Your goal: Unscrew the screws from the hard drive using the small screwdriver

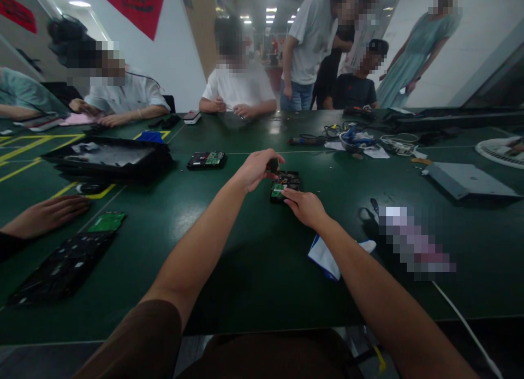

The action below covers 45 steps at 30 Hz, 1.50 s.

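A small black hard drive with a green circuit board lies on the dark green table in front of me. My left hand is over its far left side, with curled fingers around a small dark piece that I cannot make out. At the drive's near right edge is my right hand; its thumb and fingers grip the edge beside the green board. The fingers partly cover the drive. Below my right forearm lies a white and blue cloth.
Another drive and a black tray are to the left. Several black drives lie near a co-worker's hand. On the right are a metal case, tangled cables and a white cable. People sit and stand across the table.
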Available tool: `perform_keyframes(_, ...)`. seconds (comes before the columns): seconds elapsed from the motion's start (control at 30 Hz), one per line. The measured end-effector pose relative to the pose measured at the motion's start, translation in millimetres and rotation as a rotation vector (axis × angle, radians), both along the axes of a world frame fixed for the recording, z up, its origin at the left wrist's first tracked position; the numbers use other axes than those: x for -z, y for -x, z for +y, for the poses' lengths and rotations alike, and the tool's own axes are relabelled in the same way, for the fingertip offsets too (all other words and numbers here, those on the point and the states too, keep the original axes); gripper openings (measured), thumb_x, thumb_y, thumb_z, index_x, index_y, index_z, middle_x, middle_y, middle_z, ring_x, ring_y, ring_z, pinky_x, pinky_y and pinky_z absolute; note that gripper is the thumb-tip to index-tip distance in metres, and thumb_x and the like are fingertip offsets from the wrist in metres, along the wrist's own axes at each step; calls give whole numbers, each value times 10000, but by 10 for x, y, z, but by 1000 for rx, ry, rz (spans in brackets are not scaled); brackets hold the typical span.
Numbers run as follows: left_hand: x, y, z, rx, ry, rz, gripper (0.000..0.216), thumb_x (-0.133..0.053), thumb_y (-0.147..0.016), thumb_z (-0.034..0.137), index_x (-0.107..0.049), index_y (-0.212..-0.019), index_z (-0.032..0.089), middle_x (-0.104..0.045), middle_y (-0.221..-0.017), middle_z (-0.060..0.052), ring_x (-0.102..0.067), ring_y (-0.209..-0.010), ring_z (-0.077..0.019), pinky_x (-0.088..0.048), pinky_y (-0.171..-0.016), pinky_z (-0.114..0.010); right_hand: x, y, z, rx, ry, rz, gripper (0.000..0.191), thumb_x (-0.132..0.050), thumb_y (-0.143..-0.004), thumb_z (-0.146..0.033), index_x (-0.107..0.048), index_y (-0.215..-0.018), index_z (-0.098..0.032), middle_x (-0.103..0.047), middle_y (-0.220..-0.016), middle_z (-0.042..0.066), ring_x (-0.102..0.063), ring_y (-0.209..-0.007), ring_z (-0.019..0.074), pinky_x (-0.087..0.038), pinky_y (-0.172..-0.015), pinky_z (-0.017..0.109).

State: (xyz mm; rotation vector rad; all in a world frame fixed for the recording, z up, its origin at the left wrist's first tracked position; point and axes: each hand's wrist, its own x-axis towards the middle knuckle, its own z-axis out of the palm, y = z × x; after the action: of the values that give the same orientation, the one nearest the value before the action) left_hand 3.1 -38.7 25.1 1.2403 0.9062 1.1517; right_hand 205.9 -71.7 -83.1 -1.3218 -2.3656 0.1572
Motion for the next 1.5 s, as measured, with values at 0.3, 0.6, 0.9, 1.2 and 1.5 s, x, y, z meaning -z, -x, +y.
perform_keyframes(0.3, 10, 0, 18, 6, 79, -66, 158, -623, -848, 309, -638, -867, 153, -699, -782, -88, -685, -759, -184, -603, -670, -304, -10, -12, -3, -10, 6, 15, 365, -570, -1047, -338, -664, -1399, -370, -617, -1494, -26, -678, -1267, 272, -561, -1084, 469)
perform_keyframes(0.6, 2, 44, 27, -48, 33, 3, 204, -634, -819, 327, -708, -863, 142, -663, -811, -76, -642, -742, -172, -560, -588, -265, -3, -15, -3, -12, -4, 11, 367, -556, -1053, -339, -663, -1404, -345, -613, -1498, -27, -665, -1287, 261, -551, -1100, 453)
perform_keyframes(0.9, -16, 20, 22, -19, 113, -120, 115, -623, -813, 272, -623, -800, 158, -690, -781, -91, -671, -765, -179, -615, -728, -326, 27, -22, 10, -17, -11, 22, 368, -560, -1053, -348, -659, -1407, -359, -616, -1494, -26, -678, -1267, 272, -563, -1080, 474)
perform_keyframes(1.2, -13, 62, 30, -72, -1, 46, 207, -616, -828, 326, -724, -808, 151, -686, -855, -110, -621, -775, -177, -532, -575, -239, 7, -18, 5, -9, 9, 24, 366, -557, -1053, -346, -657, -1404, -365, -611, -1497, -42, -675, -1271, 266, -564, -1086, 487)
perform_keyframes(1.5, -5, 33, 27, -9, 120, -101, 145, -628, -839, 303, -631, -875, 162, -710, -776, -86, -684, -731, -186, -586, -646, -299, -40, 4, -36, 18, 21, 2, 367, -562, -1051, -342, -662, -1403, -367, -619, -1492, -24, -679, -1264, 286, -565, -1079, 476)
